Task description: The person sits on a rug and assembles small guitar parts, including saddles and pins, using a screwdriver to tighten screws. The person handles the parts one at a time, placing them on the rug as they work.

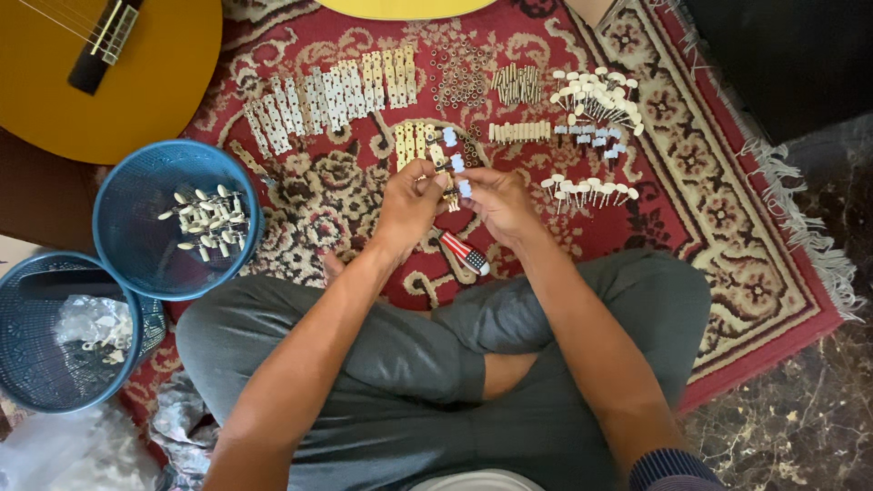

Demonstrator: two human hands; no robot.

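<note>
A crumpled clear plastic bag [91, 320] lay in the lower-left blue basket [27, 364]; more clear plastic wrapping [77, 455], possibly another bag, sat beside it on the floor.

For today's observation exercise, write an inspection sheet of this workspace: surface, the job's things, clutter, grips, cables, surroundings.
Surface: red patterned rug with a fringed edge.
Job's things: small brass tuner strip with white knobs, held between both hands; rows of metal plates, white knobs and small rings on the rug.
Clutter: red-and-white striped tool; crumpled clear plastic.
Grips: left hand and right hand both pinch the strip.
Cables: nothing seen.
Surroundings: round blue mesh basket of assembled tuners; second blue basket; yellow guitar body; dark marble floor.
</note>
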